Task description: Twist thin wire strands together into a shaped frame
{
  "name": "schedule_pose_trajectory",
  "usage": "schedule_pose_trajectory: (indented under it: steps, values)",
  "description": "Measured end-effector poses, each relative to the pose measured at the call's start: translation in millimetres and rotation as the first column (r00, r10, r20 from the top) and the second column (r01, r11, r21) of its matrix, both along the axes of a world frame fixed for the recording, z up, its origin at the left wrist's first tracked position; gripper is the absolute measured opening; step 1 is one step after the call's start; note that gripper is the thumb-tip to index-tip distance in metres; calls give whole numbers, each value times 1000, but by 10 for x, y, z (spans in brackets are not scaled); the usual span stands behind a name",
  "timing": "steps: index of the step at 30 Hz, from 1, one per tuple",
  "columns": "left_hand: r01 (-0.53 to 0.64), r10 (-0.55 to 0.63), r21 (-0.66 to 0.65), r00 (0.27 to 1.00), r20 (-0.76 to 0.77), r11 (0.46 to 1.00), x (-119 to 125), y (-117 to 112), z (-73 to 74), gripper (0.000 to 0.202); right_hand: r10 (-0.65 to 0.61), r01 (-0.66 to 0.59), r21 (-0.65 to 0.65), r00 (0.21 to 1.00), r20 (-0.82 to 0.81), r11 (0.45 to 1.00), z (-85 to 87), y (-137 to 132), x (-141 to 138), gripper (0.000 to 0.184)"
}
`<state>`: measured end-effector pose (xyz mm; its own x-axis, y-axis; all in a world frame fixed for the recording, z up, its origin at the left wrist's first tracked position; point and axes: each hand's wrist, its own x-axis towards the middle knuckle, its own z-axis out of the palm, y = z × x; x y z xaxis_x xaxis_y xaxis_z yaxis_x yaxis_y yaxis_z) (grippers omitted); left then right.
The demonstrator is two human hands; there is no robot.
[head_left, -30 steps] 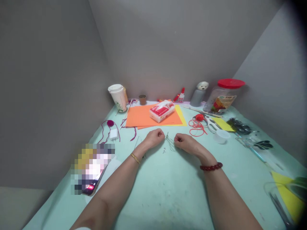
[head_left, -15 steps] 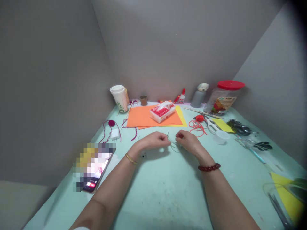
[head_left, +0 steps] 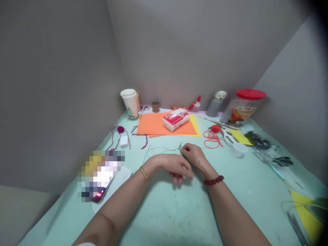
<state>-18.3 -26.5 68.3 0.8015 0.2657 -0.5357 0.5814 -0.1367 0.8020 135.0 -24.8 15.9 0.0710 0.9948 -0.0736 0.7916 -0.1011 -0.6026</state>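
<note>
My right hand (head_left: 195,156) is closed in a pinch on one end of a thin grey-green wire (head_left: 164,149) that trails left across the mint-green table (head_left: 179,212). My left hand (head_left: 172,166) lies in front of the right one, palm down, fingers stretched out and pointing right, with its fingertips near the table. I cannot see anything held in the left hand. A gold bangle is on my left wrist and a dark red bead bracelet on my right wrist.
Orange and yellow paper sheets (head_left: 153,125) with a tissue pack (head_left: 176,119) lie behind the hands. Red thread and scissors (head_left: 225,134) sit to the right, with a small white cup (head_left: 238,149) and a red-lidded jar (head_left: 241,107). A phone (head_left: 101,177), charger (head_left: 124,141) and paper cup (head_left: 130,102) stand left.
My left hand let go of the wire, opened and moved right and nearer, in front of the right hand. The wire now lies stretched out to the left. The view shifted slightly.
</note>
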Motion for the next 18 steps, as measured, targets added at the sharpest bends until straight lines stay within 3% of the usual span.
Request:
schedule_pose_trajectory:
  steps: [1,2,4,5,6,8,11,13,16,18]
  values:
    - [-137,133,93,990,45,986,-35,90,-65,18,13,-13,3,1000,-12,1000,-6,6,15,12]
    - [-318,299,206,947,117,925,-59,178,-145,17,20,-20,5,999,-28,1000,-7,8,29,13]
    - [-623,559,367,782,275,691,-55,318,-328,14,26,-25,13,997,-72,1000,-3,6,51,13]
    - [-703,628,364,710,320,611,-26,361,-420,14,24,-22,16,994,-102,1000,0,1,57,13]
    - [-747,669,341,664,334,571,16,386,-503,15,17,-15,11,990,-140,1000,3,-4,58,13]
    - [-787,712,279,617,337,550,115,390,-627,16,-16,9,-33,975,-221,999,13,-17,52,12]
    - [-786,714,246,618,329,568,211,347,-689,18,-77,39,-127,948,-308,991,45,-38,31,9]
    - [-779,693,309,627,356,546,210,325,-669,17,-98,45,-154,930,-354,987,75,-48,17,10]
    - [-775,679,450,618,396,443,153,317,-618,15,-111,39,-171,895,-433,984,109,-54,3,11]
    - [-746,683,458,649,336,483,125,322,-601,22,-121,35,-190,875,-469,981,116,-50,-2,11]
